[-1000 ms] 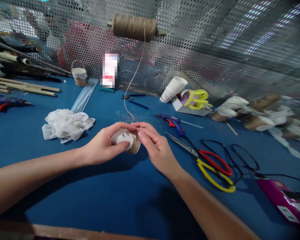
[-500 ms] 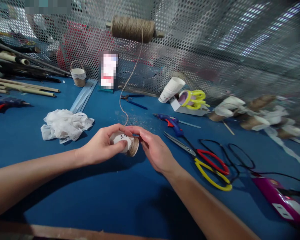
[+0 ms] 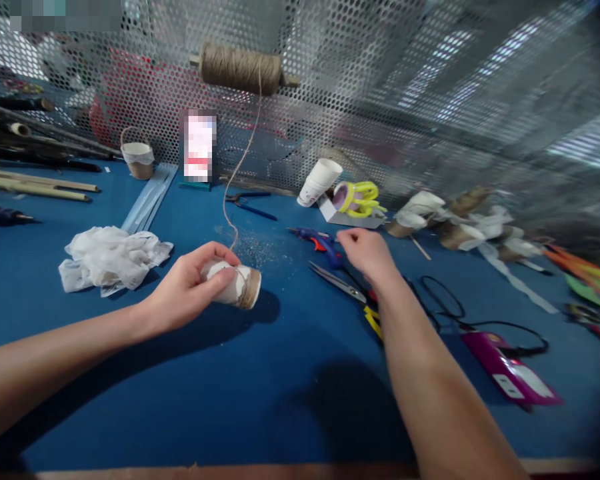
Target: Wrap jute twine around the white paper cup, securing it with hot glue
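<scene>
A white paper cup (image 3: 225, 285) lies sideways in the grip of my left hand (image 3: 193, 283), its rim end turned to the right. Brown twine (image 3: 250, 288) is wound round the cup near that rim, and a strand runs up from it to the twine spool (image 3: 240, 69). My right hand (image 3: 367, 253) has its fingers curled together at the back of a blue hot glue gun (image 3: 325, 245); whether they pinch anything is hidden. Red and yellow-handled scissors (image 3: 337, 281) lie just below, partly covered by my right forearm.
Crumpled white fabric (image 3: 113, 257) lies left of the cup. Blue-handled pliers (image 3: 253, 203), a phone (image 3: 199, 147) and a small twine basket (image 3: 139, 157) stand or lie behind. Stacked paper cups (image 3: 320, 181) lean beside yellow pipe cleaners (image 3: 360, 199). A purple power strip (image 3: 510, 367) with cables is at right.
My right hand has left the cup and moved right to the glue gun. My left hand keeps hold of the cup, now more fully visible. The view has shifted right.
</scene>
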